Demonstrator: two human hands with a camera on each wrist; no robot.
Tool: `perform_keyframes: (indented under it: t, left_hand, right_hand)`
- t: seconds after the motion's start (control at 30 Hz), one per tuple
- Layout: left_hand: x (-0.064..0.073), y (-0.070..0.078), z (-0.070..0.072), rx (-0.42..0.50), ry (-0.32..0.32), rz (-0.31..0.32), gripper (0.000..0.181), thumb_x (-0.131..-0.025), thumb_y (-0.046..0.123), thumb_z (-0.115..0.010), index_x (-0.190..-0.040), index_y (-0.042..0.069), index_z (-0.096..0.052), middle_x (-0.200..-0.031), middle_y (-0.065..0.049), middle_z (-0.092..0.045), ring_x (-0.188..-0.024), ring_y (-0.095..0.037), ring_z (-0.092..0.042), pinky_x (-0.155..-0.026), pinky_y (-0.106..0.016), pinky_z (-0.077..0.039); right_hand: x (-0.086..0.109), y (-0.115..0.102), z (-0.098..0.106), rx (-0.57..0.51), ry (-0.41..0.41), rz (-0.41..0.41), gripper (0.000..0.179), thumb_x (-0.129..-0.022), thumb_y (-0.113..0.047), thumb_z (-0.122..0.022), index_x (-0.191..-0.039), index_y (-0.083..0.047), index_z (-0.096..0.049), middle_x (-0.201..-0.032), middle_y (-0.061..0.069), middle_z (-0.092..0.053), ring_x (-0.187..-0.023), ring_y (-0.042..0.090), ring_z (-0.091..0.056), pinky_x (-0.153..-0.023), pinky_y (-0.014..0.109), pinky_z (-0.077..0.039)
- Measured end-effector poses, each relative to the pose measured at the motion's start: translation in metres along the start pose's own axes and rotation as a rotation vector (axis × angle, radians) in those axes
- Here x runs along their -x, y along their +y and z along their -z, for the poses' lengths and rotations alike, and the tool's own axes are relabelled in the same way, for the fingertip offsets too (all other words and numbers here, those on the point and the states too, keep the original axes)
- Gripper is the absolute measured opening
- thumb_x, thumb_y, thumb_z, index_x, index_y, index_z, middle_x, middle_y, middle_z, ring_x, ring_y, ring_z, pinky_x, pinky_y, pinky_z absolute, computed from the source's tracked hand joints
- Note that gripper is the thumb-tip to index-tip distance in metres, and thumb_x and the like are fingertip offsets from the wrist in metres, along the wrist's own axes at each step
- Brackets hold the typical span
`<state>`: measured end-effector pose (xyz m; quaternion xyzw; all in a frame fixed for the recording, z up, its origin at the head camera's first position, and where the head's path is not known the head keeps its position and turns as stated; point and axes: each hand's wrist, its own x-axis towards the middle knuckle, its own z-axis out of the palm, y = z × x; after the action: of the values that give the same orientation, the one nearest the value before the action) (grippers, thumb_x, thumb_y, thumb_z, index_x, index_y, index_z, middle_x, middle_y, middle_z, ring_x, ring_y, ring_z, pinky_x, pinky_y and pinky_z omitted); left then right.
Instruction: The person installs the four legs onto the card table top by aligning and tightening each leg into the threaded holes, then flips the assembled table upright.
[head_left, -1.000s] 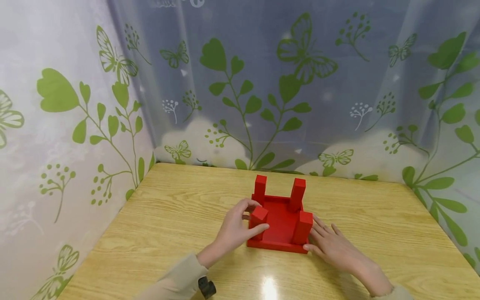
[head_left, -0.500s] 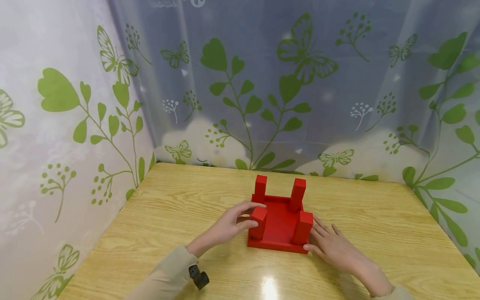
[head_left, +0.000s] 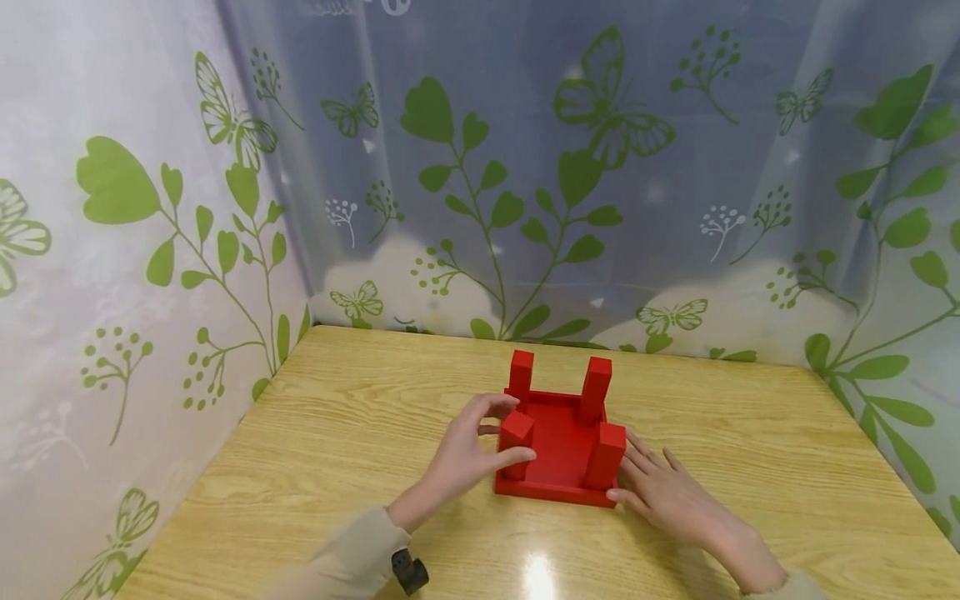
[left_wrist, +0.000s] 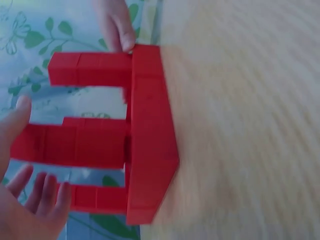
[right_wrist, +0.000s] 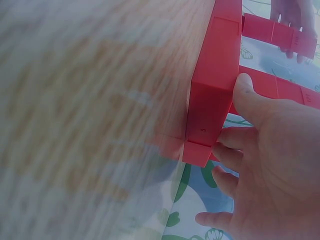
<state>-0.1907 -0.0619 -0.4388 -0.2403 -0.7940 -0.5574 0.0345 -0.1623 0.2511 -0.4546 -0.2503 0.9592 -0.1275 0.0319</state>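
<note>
A red square tray-like base (head_left: 555, 494) lies on the wooden table, with upright block posts at its corners. Its near-left post (head_left: 516, 446) looks turned out of line with the others. My left hand (head_left: 467, 446) is around that post, thumb across the front and fingers behind; the left wrist view shows the fingers (left_wrist: 47, 195) loosely spread, not clearly gripping. My right hand (head_left: 667, 496) rests against the base's right side near the near-right post (head_left: 606, 457). In the right wrist view its thumb touches the base's corner edge, with the other fingers extended alongside.
The far-left post (head_left: 521, 379) and far-right post (head_left: 596, 389) rise at the back of the base. Wood-grain table (head_left: 360, 400) surrounds it. A patterned curtain (head_left: 495, 208) hangs along the table's back and sides.
My left hand drew back left from the near-left post, its thumb coming off the front, then returned around it. The right hand and the base have stayed in place.
</note>
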Motion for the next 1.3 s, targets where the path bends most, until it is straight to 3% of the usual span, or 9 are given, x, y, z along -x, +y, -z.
perform_keyframes:
  t: [0.13,0.27,0.4,0.5,0.63,0.8,0.93,1.17,1.3]
  left_hand:
    - [0.003,0.002,-0.008,-0.034,0.094,0.009,0.057,-0.079,0.029,-0.089,-0.124,0.011,-0.060,-0.118,-0.001,-0.063,-0.107,-0.019,-0.060,-0.088,-0.040,-0.059]
    - [0.004,0.002,-0.010,-0.034,0.092,0.005,0.048,-0.082,0.024,-0.087,-0.122,0.013,-0.061,-0.114,0.002,-0.064,-0.104,-0.018,-0.061,-0.087,-0.037,-0.059]
    - [0.002,-0.001,-0.007,0.023,0.003,-0.043,0.042,-0.089,0.017,-0.080,-0.127,0.013,-0.061,-0.116,-0.001,-0.067,-0.108,-0.022,-0.063,-0.094,-0.041,-0.057]
    - [0.000,-0.005,-0.001,0.068,-0.107,-0.074,0.042,-0.094,0.012,-0.073,-0.133,0.013,-0.058,-0.122,-0.004,-0.066,-0.111,-0.023,-0.064,-0.101,-0.040,-0.054]
    - [-0.004,-0.008,0.007,0.126,-0.244,-0.069,0.045,-0.098,0.007,-0.066,-0.141,0.010,-0.053,-0.136,-0.006,-0.060,-0.120,-0.021,-0.061,-0.105,-0.033,-0.051]
    - [-0.005,-0.008,0.011,0.165,-0.296,-0.054,0.050,-0.100,0.007,-0.063,-0.147,0.010,-0.048,-0.144,-0.008,-0.054,-0.125,-0.024,-0.058,-0.105,-0.032,-0.050]
    - [-0.002,-0.005,0.007,0.098,-0.214,-0.030,0.057,-0.095,0.017,-0.073,-0.146,0.018,-0.050,-0.141,-0.002,-0.057,-0.121,-0.021,-0.058,-0.105,-0.039,-0.050]
    - [0.003,-0.001,-0.008,-0.007,0.077,-0.029,0.062,-0.079,0.028,-0.089,-0.130,0.012,-0.057,-0.126,-0.008,-0.061,-0.111,-0.022,-0.060,-0.096,-0.049,-0.055]
    - [0.005,0.001,-0.013,-0.040,0.148,-0.014,0.058,-0.076,0.027,-0.092,-0.120,0.014,-0.058,-0.117,-0.002,-0.061,-0.103,-0.017,-0.060,-0.091,-0.045,-0.058]
  right_hand:
    - [0.000,0.001,0.000,-0.003,-0.011,-0.006,0.070,-0.102,-0.051,-0.052,-0.151,-0.001,-0.045,-0.159,0.022,-0.037,-0.148,0.044,-0.028,-0.108,0.076,-0.026]
    - [0.000,0.001,-0.001,-0.006,-0.021,-0.012,0.071,-0.102,-0.052,-0.051,-0.151,-0.001,-0.045,-0.159,0.022,-0.036,-0.149,0.044,-0.027,-0.109,0.076,-0.026]
    - [0.000,0.001,-0.001,-0.006,-0.016,-0.009,0.071,-0.102,-0.051,-0.052,-0.151,-0.001,-0.045,-0.159,0.022,-0.036,-0.148,0.044,-0.027,-0.109,0.076,-0.026]
    - [0.000,0.002,-0.001,-0.005,-0.008,-0.007,0.071,-0.102,-0.051,-0.052,-0.151,0.000,-0.045,-0.159,0.023,-0.036,-0.148,0.044,-0.028,-0.109,0.076,-0.027]
    - [0.001,0.002,-0.001,-0.001,-0.007,-0.008,0.071,-0.102,-0.051,-0.052,-0.151,0.001,-0.045,-0.158,0.024,-0.036,-0.148,0.044,-0.028,-0.109,0.075,-0.027]
    - [0.001,0.002,0.000,0.002,-0.011,-0.013,0.071,-0.102,-0.051,-0.051,-0.150,0.002,-0.045,-0.159,0.024,-0.036,-0.148,0.044,-0.028,-0.109,0.075,-0.026]
    - [0.001,0.001,0.000,0.000,-0.014,-0.013,0.071,-0.103,-0.051,-0.051,-0.150,0.001,-0.045,-0.159,0.024,-0.036,-0.148,0.044,-0.028,-0.109,0.075,-0.026]
    - [0.001,0.000,0.001,-0.008,-0.016,-0.017,0.071,-0.102,-0.051,-0.051,-0.151,0.001,-0.045,-0.159,0.023,-0.036,-0.148,0.044,-0.028,-0.110,0.075,-0.025]
    - [0.001,0.001,0.001,-0.006,-0.012,-0.011,0.071,-0.102,-0.051,-0.051,-0.151,0.001,-0.045,-0.159,0.022,-0.037,-0.148,0.044,-0.028,-0.109,0.075,-0.026]
